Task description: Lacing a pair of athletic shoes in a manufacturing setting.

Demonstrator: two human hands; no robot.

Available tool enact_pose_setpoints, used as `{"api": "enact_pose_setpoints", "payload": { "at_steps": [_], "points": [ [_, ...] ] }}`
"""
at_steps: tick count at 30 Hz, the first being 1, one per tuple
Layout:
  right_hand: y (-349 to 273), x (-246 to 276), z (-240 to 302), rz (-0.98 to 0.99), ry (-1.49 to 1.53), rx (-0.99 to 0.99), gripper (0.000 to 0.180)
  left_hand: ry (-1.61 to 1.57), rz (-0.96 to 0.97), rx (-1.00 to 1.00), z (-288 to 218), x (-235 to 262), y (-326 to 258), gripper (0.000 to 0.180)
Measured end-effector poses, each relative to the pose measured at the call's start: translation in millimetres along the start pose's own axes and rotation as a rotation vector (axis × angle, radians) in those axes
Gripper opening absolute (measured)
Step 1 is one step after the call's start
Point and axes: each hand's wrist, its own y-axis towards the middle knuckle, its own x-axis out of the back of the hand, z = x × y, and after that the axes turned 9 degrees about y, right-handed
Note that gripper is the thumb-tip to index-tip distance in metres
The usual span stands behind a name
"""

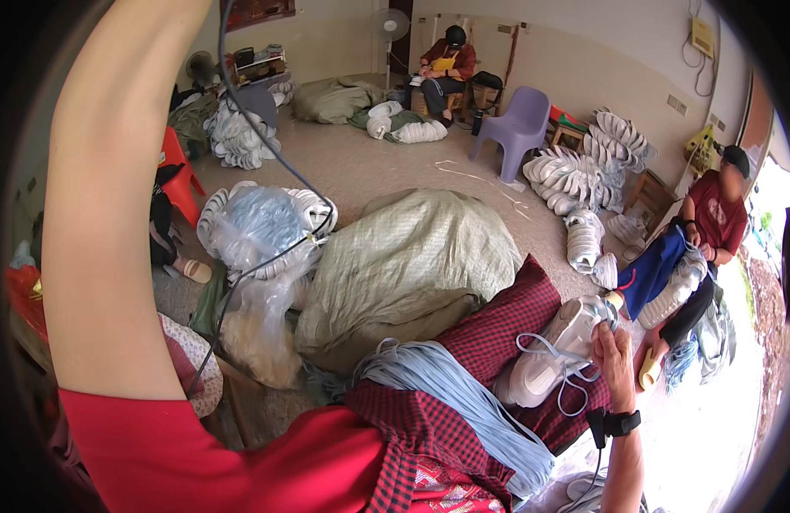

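A white sneaker (pixel 536 368) lies tilted across my lap on a red-and-black checked cloth (pixel 506 321). My right hand (pixel 615 352) is closed on its collar end, with a watch-like black band and a cord at the wrist. A pale blue shoelace (pixel 566 366) hangs loose in loops from the shoe. Next to it, a thick bundle of light blue laces (pixel 450 398) drapes over my thigh. My left arm (pixel 112 222) is raised, and its hand is beyond the top edge.
A large green woven sack (pixel 412 256) sits ahead, beside plastic bags (pixel 271 214) among white shoes. Shoe uppers (pixel 574 175) are heaped near a purple chair (pixel 516 128). One person (pixel 716 209) sits at right, another (pixel 446 68) at the back. A black cable (pixel 275 154) crosses the view.
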Motion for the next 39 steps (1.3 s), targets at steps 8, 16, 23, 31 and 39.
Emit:
{"api": "enact_pose_setpoints", "payload": {
  "at_steps": [8,16,23,31,39],
  "points": [
    [0,1,0,-0.029,-0.037,0.023,0.042,0.149,-0.120,0.077,-63,-11,-36,0.023],
    [-1,4,-2,-0.051,-0.077,0.037,0.043,0.133,-0.122,0.001,-66,-19,-28,0.029],
    [-4,-5,5,-0.066,0.025,-0.005,0.042,0.146,-0.020,-0.096,-77,-53,2,0.029],
    [2,-1,-12,-0.135,-0.084,0.053,0.040,-0.018,0.040,-0.611,-177,-174,-83,0.029],
    [-1,-7,-5,-0.093,-0.012,0.080,0.040,-0.546,0.739,-1.213,-252,-416,-188,0.029]
  ]
}}
